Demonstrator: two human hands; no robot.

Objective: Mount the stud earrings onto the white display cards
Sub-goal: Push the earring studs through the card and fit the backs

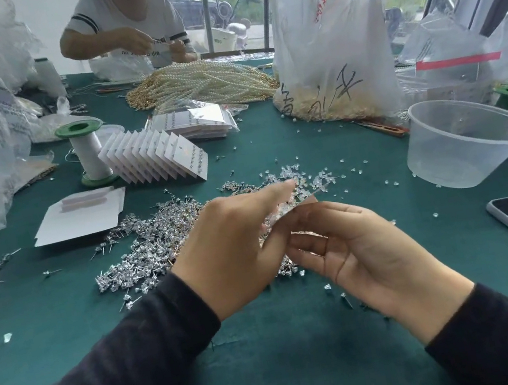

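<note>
A green tabletop [272, 341] by a window, shared with a second person opposite, is your workbench. The loose studs [153, 244] are heaped straight ahead, with the clear backs [296, 173] just beyond them. Both are near your hands, likely so you can pick without reaching far. Your left hand [238, 246] grips a display card [297, 205], lifted off the cloth above the heap, which leaves room beneath for posts to pass through. Your right hand [356, 242] lies palm-up beside it, fingers curled towards the card's underside. The card is edge-on and blurred, so I cannot tell whether they pinch a stud, a back or only the card. Filled cards [154, 157] stand fanned on edge beyond the heap to the left, probably so the mounted studs don't snag.
</note>
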